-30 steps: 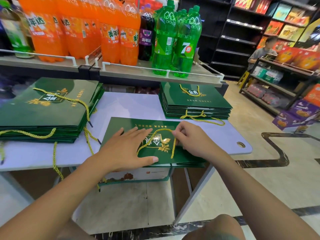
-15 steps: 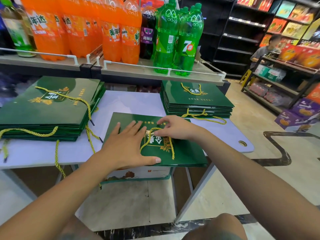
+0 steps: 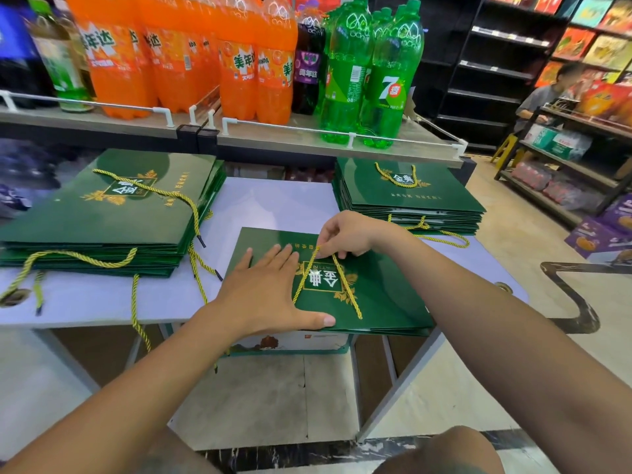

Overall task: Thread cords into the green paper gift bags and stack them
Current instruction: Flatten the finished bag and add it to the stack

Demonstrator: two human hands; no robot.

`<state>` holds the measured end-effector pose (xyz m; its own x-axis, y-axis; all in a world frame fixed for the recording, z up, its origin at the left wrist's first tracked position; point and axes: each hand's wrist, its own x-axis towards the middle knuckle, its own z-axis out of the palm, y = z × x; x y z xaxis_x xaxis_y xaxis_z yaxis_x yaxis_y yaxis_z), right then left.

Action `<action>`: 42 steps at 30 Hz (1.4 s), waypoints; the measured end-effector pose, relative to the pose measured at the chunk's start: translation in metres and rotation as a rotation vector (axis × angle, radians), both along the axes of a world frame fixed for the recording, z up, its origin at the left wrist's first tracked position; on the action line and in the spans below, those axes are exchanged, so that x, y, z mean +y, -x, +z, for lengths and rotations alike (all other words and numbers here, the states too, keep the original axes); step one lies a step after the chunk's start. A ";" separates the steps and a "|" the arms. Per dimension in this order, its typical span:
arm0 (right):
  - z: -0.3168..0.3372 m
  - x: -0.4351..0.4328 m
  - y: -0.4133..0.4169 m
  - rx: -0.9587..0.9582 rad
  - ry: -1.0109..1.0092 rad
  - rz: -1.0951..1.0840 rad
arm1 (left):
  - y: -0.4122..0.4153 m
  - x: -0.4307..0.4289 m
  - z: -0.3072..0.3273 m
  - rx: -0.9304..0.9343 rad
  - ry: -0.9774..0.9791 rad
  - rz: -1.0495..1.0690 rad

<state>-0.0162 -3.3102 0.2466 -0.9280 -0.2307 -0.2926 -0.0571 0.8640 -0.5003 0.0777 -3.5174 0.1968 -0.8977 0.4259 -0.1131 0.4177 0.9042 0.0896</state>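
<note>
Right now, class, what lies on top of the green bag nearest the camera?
On the green bag: a gold cord, the left hand pressed flat, and the right hand pinching the cord's top. Anything beneath the hands is covered.

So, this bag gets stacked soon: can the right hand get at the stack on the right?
Probably yes, once it lets go: the right hand pinches the gold cord on the middle bag, and the right stack lies just beyond it with nothing between.
</note>
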 end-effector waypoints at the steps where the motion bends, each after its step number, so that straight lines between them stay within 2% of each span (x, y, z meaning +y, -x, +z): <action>1: 0.000 0.000 0.000 -0.010 0.005 -0.004 | 0.000 0.000 0.000 0.004 0.001 -0.001; 12: -0.002 0.001 0.002 -0.031 0.043 -0.046 | -0.001 -0.001 0.004 0.016 -0.060 -0.018; 16: 0.009 0.002 -0.006 -0.055 0.017 -0.009 | -0.013 -0.006 0.012 0.146 -0.202 -0.206; 19: 0.024 0.009 -0.019 -0.119 0.054 0.053 | -0.025 -0.012 0.010 0.101 -0.114 -0.302; 22: 0.032 0.019 -0.040 0.029 -0.018 0.136 | -0.023 -0.018 0.005 0.149 -0.124 -0.333; 25: 0.041 0.029 -0.069 0.174 0.023 0.148 | -0.019 -0.023 0.017 0.201 -0.203 -0.334; 31: 0.076 0.050 -0.119 0.248 0.091 0.209 | -0.003 -0.030 0.070 0.587 -0.197 -0.302; 34: 0.094 0.056 -0.125 0.421 0.044 0.216 | 0.010 -0.031 0.101 0.727 -0.274 -0.276; 37: 0.109 0.061 -0.121 0.571 0.098 0.174 | 0.020 -0.031 0.134 0.709 -0.301 -0.254; 42: 0.133 0.071 -0.116 0.691 0.175 0.083 | 0.026 -0.023 0.181 0.514 -0.265 -0.239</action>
<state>0.1000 -3.2393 0.3799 -0.8650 -0.2983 0.4034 -0.4729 0.7535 -0.4568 0.0521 -3.5401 0.3775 -0.6854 0.5761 0.4454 0.6552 0.7548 0.0319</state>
